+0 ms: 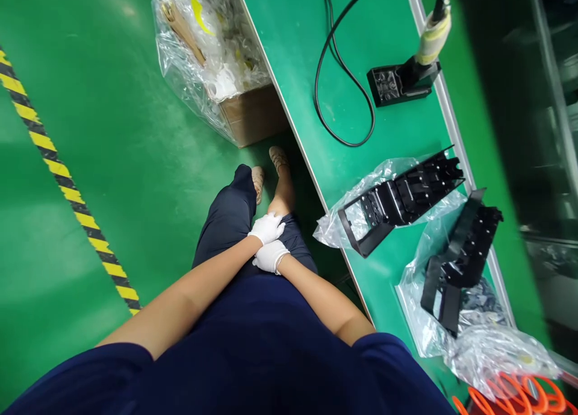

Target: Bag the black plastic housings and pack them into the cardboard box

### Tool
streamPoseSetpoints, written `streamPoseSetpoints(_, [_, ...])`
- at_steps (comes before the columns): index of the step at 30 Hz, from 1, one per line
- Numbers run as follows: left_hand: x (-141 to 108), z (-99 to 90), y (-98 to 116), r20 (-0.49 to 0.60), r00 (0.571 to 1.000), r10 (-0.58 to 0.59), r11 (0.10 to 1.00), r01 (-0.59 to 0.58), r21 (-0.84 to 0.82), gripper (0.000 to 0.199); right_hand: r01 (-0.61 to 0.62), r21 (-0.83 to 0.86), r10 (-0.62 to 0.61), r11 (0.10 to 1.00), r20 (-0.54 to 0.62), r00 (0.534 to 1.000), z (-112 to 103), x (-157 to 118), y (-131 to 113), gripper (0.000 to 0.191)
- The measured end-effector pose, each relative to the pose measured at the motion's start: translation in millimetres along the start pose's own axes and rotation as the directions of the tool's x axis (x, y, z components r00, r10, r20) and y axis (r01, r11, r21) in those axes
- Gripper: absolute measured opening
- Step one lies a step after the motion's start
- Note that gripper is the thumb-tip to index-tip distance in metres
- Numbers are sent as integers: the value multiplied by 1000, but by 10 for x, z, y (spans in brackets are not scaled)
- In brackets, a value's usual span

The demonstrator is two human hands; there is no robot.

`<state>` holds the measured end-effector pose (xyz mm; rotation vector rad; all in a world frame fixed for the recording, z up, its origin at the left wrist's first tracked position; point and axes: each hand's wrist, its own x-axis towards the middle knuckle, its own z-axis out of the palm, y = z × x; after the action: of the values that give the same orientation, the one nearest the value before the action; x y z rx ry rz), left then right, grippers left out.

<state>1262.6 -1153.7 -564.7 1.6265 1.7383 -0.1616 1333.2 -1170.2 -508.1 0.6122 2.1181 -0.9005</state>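
Note:
In white gloves, my hands rest crossed on my lap, over dark trousers (226,222). My left hand (267,228) lies on the thigh near the bare knee, its fingers laid out with nothing visible in them. My right hand (271,256) is just below it, beside the left wrist, and its fingers are mostly hidden. Right of my lap is a green workbench (289,59). On it, a black metal bracket (401,192) lies over clear plastic wrap, and a second black bracket (469,246) sits on a plastic bag (419,306). Neither hand touches them.
A cardboard box (257,114) with crumpled plastic bags (198,47) stands on the floor by the bench. A black cable (318,84) loops near a black stand (386,84). Orange coiled hose (510,397) is at lower right. Yellow-black tape (67,192) marks the floor.

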Motion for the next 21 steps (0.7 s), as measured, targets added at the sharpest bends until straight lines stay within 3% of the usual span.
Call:
streamPoseSetpoints(5, [107,-46,-80,33,999,-17,1000,17,-21,43,45,22,-47,999,89,995,-75,133,48,42])
streamPoseSetpoints(14, [110,-51,-90,54,999,-4,999,6,-33,43,71,51,-77,996,115,990,-146,99,45,37])
streamPoseSetpoints(21, [61,-168,-21,73,990,119,993,-117,-23,41,58,45,-62,997,101,993,-167,90,23,42])
